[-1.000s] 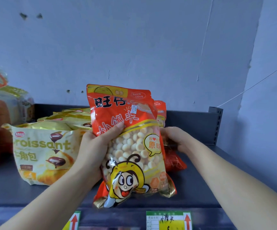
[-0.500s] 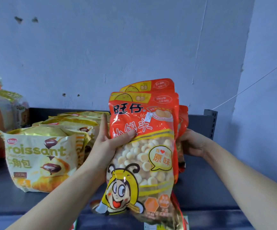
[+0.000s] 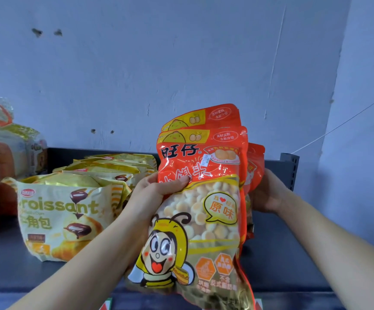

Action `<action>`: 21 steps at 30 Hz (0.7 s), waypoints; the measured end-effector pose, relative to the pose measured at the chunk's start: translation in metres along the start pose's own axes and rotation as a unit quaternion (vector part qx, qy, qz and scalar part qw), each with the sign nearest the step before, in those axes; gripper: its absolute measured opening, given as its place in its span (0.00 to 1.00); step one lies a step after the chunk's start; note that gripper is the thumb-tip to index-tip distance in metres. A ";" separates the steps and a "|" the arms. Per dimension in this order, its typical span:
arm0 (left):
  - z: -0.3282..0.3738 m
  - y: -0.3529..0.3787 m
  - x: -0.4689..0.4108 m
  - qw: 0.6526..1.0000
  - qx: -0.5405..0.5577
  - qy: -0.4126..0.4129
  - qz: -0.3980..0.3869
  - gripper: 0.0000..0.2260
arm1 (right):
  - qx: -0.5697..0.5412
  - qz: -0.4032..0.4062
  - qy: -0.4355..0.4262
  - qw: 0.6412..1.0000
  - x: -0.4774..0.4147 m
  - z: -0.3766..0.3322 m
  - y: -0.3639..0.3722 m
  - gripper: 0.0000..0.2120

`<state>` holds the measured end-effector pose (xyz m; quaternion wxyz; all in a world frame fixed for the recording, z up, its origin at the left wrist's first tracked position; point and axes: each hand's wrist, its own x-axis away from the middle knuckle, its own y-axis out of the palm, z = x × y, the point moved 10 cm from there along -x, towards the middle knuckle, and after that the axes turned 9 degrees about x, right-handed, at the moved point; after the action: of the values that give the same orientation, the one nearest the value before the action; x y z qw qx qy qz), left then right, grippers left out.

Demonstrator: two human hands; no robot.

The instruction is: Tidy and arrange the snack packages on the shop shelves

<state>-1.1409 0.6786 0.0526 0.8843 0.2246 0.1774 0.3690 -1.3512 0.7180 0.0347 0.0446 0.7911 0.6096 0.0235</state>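
A stack of orange snack bags with a cartoon bee and small round biscuits stands upright over the dark shelf. My left hand grips the front bag's left edge, thumb across its face. My right hand holds the right side of the bags behind, its fingers hidden by the packs. A second bag's top sticks up behind the front one, and a third shows at the right.
Yellow croissant bags stand in a row at the left of the shelf. Bread packs in clear wrap sit at the far left. The shelf's upright post is at the back right, by the blue wall.
The bags have been raised upright and shifted right, gathered into one stack. My right hand rose with the rear bags. The view moved closer.
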 end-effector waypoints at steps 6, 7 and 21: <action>0.002 0.001 0.002 1.000 -0.006 0.008 -0.022 0.18 | 0.225 0.146 0.078 0.960 -0.015 0.037 -0.023 0.12; 0.002 0.001 0.003 1.000 -0.007 0.012 -0.023 0.18 | 0.221 0.141 0.098 0.960 -0.017 0.046 -0.024 0.13; -0.009 -0.015 -0.017 0.999 0.024 0.020 0.029 0.11 | 0.219 0.299 -0.139 0.918 -0.017 -0.025 -0.042 0.16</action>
<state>-1.1480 0.6587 0.0400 0.8636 0.2436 0.1975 0.3948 -1.3988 0.7129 0.0560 -0.0547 0.9217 0.3220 -0.2092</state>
